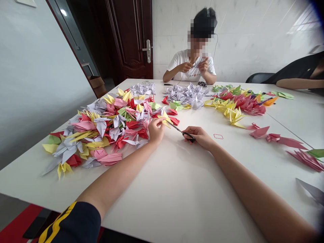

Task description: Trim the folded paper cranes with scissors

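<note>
Between the fingers of my left hand point(156, 130) is a yellow folded-paper piece point(165, 118), its points sticking up and outward. My right hand point(197, 136) is closed round the black handles of a pair of scissors point(179, 130). The scissor blades reach left and touch or overlap the lower edge of the yellow paper; whether they are cutting it I cannot tell. Close beside my left hand spreads a big heap of folded-paper pieces point(101, 126) in white, yellow, red, pink and green.
White paper pieces point(188, 92) lie at the far middle of the white table point(177, 195). Yellow, pink and green ones point(233, 104) stand in rows to the right. Across the table a person point(192, 64) handles something small. Another person's arm point(296, 82) rests at the right.
</note>
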Motion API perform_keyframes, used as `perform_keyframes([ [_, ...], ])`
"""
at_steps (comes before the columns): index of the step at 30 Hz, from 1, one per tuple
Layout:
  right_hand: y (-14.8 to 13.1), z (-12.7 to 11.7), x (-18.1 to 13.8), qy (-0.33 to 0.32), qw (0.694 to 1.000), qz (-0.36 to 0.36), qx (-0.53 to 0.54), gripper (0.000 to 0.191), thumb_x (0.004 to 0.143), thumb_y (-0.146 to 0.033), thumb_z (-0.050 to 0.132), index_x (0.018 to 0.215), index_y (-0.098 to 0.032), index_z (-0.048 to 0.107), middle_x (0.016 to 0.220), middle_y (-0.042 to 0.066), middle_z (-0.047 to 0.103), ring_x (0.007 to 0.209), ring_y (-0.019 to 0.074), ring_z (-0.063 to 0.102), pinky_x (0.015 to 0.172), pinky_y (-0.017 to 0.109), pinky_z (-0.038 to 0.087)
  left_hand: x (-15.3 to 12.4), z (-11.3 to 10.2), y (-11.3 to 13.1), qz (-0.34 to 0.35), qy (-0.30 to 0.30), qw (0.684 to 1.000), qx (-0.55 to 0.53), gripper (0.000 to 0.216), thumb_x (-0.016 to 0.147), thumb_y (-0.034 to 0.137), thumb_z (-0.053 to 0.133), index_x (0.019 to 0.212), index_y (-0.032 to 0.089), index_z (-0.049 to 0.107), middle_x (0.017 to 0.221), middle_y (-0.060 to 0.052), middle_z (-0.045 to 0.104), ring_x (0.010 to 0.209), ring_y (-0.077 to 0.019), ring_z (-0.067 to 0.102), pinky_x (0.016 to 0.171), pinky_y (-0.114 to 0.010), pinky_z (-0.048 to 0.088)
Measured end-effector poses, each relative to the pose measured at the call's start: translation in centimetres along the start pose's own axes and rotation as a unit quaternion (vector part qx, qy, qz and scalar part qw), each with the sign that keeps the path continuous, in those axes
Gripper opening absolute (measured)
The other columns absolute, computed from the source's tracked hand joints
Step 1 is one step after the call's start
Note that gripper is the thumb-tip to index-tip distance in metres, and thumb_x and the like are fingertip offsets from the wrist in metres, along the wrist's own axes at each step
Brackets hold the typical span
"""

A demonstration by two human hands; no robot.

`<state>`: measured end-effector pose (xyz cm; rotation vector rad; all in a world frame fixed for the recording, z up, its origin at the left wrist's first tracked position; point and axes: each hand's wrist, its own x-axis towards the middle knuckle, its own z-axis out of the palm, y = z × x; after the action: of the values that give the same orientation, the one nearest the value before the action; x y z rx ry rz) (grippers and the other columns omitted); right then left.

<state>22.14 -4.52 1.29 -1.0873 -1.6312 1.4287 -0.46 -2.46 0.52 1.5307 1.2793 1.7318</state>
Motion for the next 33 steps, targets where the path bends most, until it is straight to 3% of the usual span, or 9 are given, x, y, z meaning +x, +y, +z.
perform_keyframes([
  [33,-0.04,0.03,0.01,0.007,1.0,-0.001,0.001,0.04,0.068,-0.048,0.083,0.092,-0.018,0.071,0.067,0.002,0.068,0.052,0.011,0.053,0.049,0.025,0.04,0.04,0.24,-0.51,-0.038,-0.004,0.999,-0.035,0.033,0.072,0.004,0.055,0.093,0.017,0.076,0.103,-0.008,0.075,0.097,-0.0194,0.07,0.09,-0.032,0.056],
])
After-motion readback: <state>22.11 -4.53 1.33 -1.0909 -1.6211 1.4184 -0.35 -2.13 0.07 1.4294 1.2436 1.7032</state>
